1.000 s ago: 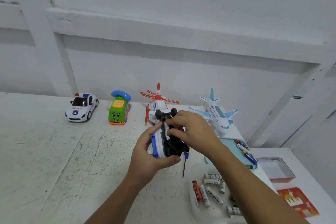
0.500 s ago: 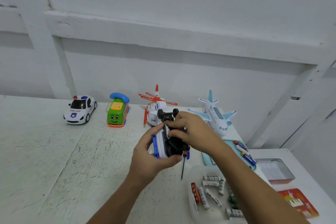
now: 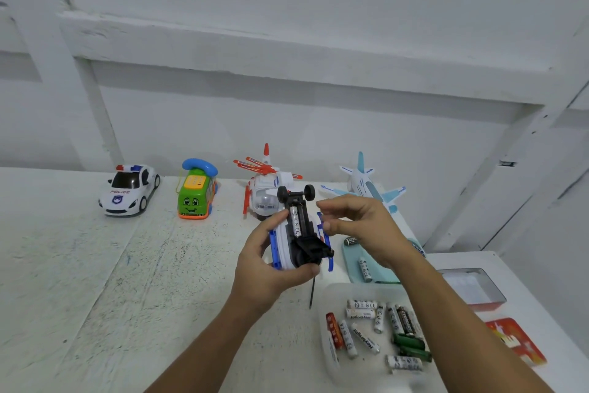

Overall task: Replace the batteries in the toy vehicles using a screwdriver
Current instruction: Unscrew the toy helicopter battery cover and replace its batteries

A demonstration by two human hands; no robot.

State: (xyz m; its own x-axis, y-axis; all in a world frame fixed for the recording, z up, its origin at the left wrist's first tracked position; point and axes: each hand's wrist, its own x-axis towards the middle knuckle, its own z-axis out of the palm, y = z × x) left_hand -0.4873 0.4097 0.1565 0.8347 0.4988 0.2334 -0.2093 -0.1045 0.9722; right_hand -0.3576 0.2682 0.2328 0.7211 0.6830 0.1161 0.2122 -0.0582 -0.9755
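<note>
Nearest, loose batteries (image 3: 363,337) lie in a clear tray (image 3: 328,297). Beyond it the left hand (image 3: 264,268) grips the upturned white-and-blue toy vehicle (image 3: 282,242), fingers curled round its body. The right hand (image 3: 360,227), on the toy's underside half a second ago, has lifted off and is now just beside it, fingers loosely curled and holding nothing. This bares one AA battery (image 3: 295,219) in the open compartment. Farther back, the toy helicopter (image 3: 266,188) stands unmoved.

Glossy plastic toy (image 3: 299,233), rough painted table (image 3: 95,265)
</note>
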